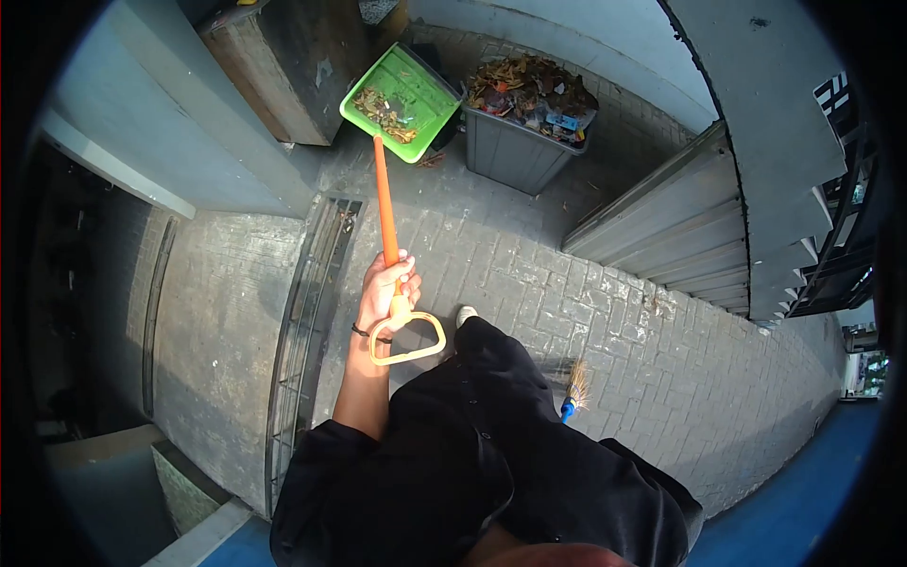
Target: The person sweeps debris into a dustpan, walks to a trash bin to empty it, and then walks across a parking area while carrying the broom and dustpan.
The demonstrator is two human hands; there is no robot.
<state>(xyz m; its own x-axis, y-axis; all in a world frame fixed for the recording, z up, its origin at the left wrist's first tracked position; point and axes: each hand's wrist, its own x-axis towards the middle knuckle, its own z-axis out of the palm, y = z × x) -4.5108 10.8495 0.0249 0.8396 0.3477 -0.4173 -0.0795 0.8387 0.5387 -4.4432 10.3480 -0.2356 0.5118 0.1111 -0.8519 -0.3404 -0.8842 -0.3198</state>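
Green plastic forms the dustpan [430,104] near the top of the view, its open tray showing dry leaves [383,113] and small scraps gathered mostly toward the side where the handle joins. The left hand [387,283] is closed around the lower part of the orange handle [385,203], fingers wrapped over it, just above the yellow-orange loop grip [408,357]. A dark bracelet [359,330] circles that wrist. The right hand is out of view, so I cannot tell whether it is closed or holding anything

To the right of the dustpan stands a grey rectangular bin [524,151], heaped above its rim with brown leaves [529,76] and mixed litter, a blue packet [564,122] among it. The tray's corner appears right beside the bin's rim; whether they touch is unclear

On the person's right side, a broom's straw-coloured bristles [578,378] and blue collar [568,409] show over the grey paving [529,274], the rest of it hidden behind dark clothing [444,454]. A pale shoe [466,315] pokes out ahead of the clothing. A metal drain grate [295,350] runs along the left, and a corrugated metal panel [671,227] stands at the right
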